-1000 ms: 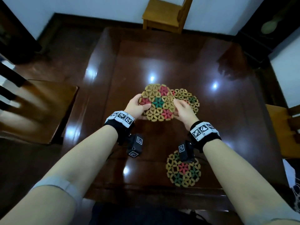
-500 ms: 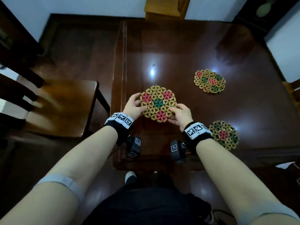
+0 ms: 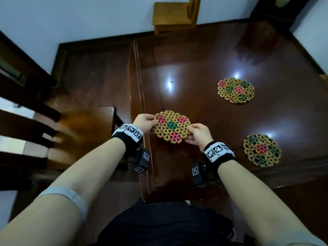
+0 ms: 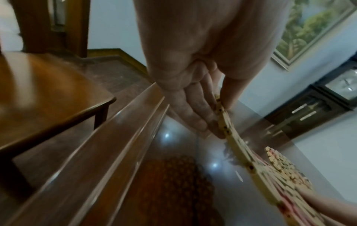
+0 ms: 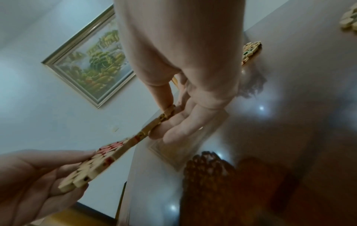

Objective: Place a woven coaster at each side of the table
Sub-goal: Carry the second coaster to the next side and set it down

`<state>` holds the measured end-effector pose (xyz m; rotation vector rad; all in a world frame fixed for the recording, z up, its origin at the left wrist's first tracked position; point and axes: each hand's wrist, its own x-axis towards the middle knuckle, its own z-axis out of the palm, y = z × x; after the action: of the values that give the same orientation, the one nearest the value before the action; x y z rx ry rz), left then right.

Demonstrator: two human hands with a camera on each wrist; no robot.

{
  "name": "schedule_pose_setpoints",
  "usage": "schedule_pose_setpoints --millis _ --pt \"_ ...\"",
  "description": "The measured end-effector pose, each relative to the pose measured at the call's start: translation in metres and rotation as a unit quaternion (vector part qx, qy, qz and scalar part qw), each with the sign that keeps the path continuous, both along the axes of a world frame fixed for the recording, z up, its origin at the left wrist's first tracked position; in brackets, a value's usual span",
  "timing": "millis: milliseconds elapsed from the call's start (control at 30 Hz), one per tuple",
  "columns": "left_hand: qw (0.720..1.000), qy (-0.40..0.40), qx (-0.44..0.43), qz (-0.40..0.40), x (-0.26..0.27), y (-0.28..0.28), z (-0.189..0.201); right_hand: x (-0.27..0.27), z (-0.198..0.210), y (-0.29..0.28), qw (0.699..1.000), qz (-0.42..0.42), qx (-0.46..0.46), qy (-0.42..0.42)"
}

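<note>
A round woven coaster [image 3: 171,126] with pink and green flowers hangs just above the dark glossy table [image 3: 204,59], near its left edge. My left hand [image 3: 145,122] pinches its left rim and my right hand [image 3: 198,134] pinches its right rim. In the left wrist view the fingers [image 4: 195,113] lie under the coaster [image 4: 249,159] with the thumb on top. The right wrist view shows the same grip on the coaster [image 5: 123,146]. Two more coasters lie flat on the table: one at mid right [image 3: 235,90], one by the near edge [image 3: 262,150].
A dark wooden chair [image 3: 76,132] stands close to the table's left edge. A lighter wooden chair [image 3: 174,16] stands at the far side against the wall. A dark cabinet [image 3: 276,13] fills the far right corner.
Both hands have carried the coaster left, from the table's middle to near its left edge. The view has swung left, so the other two coasters now sit further right.
</note>
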<state>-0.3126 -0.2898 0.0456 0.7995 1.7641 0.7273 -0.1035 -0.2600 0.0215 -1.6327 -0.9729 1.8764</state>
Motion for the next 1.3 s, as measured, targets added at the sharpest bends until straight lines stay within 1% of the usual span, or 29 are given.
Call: schedule_pose_setpoints --millis 100,133,200,300,433,567,667,733,833,933,1067,1167,1233,1300 --pt "1.000 0.017 -0.006 -0.012 -0.022 0.021 -0.006 -0.017 0.000 0.004 1.000 -0.012 0.005 -0.010" --pt "0.999 0.020 -0.013 -0.039 -0.034 0.035 -0.013 -0.029 -0.006 0.005 0.999 -0.042 0.002 -0.015" --pt "0.999 0.030 -0.001 -0.041 -0.041 0.043 -0.020 -0.036 -0.008 0.006 0.998 -0.042 0.004 -0.039" --pt "0.994 0.042 -0.001 -0.104 -0.070 0.068 -0.031 -0.067 -0.018 0.005 0.993 -0.098 -0.006 -0.062" --pt "0.983 0.078 -0.008 -0.169 -0.105 0.087 -0.036 -0.101 -0.023 -0.001 0.988 -0.130 -0.039 -0.069" --pt "0.979 0.095 0.007 -0.181 -0.123 0.098 -0.041 -0.119 -0.025 -0.005 0.986 -0.144 -0.037 -0.081" --pt "0.979 0.105 0.028 -0.171 -0.130 0.104 -0.044 -0.125 -0.023 -0.001 0.984 -0.149 -0.022 -0.095" --pt "0.979 0.107 0.026 -0.169 -0.136 0.107 -0.047 -0.129 -0.024 0.002 0.983 -0.142 -0.010 -0.112" --pt "0.974 0.112 0.018 -0.195 -0.139 0.116 -0.050 -0.132 -0.029 0.004 0.982 -0.141 -0.003 -0.128" --pt "0.966 0.126 0.014 -0.227 -0.140 0.140 -0.048 -0.136 -0.032 0.016 0.981 -0.136 -0.006 -0.140" --pt "0.947 0.151 0.016 -0.283 -0.136 0.191 -0.047 -0.140 -0.036 0.050 0.976 -0.142 -0.005 -0.165" --pt "0.921 0.178 0.021 -0.346 -0.131 0.239 -0.051 -0.146 -0.042 0.081 0.969 -0.155 -0.007 -0.190" --pt "0.888 0.213 0.026 -0.406 -0.130 0.270 -0.056 -0.151 -0.047 0.100 0.963 -0.163 -0.021 -0.212" --pt "0.844 0.250 0.030 -0.473 -0.129 0.294 -0.058 -0.159 -0.052 0.113 0.957 -0.162 -0.040 -0.237"
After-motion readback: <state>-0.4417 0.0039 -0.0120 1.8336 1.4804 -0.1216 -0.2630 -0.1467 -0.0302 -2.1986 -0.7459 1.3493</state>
